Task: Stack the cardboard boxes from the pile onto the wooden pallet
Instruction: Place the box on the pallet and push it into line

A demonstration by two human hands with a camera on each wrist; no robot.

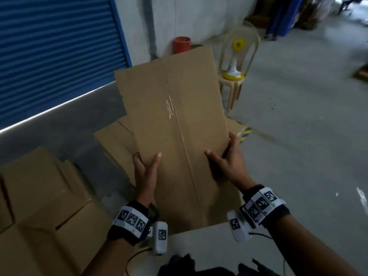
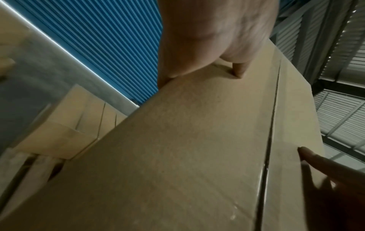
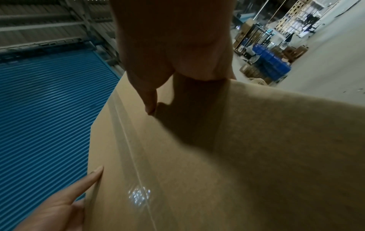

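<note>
I hold a brown cardboard box (image 1: 175,120) with a clear taped seam in front of me, tilted with its far end raised. My left hand (image 1: 146,170) grips its left edge, thumb on the top face. My right hand (image 1: 229,160) grips the right edge the same way. The left wrist view shows the box (image 2: 187,156) under my left hand (image 2: 207,39). In the right wrist view, my right hand (image 3: 171,46) has its thumb on the box (image 3: 217,156). More boxes (image 1: 113,140) lie stacked under it. No wooden pallet is in view.
Other cardboard boxes (image 1: 39,186) sit low at the left. A blue roller shutter (image 1: 55,46) fills the left wall. Behind the box stand a red cylinder (image 1: 180,44) and a plastic chair (image 1: 237,62) with a yellow fan on it. Grey concrete floor (image 1: 298,136) spreads right.
</note>
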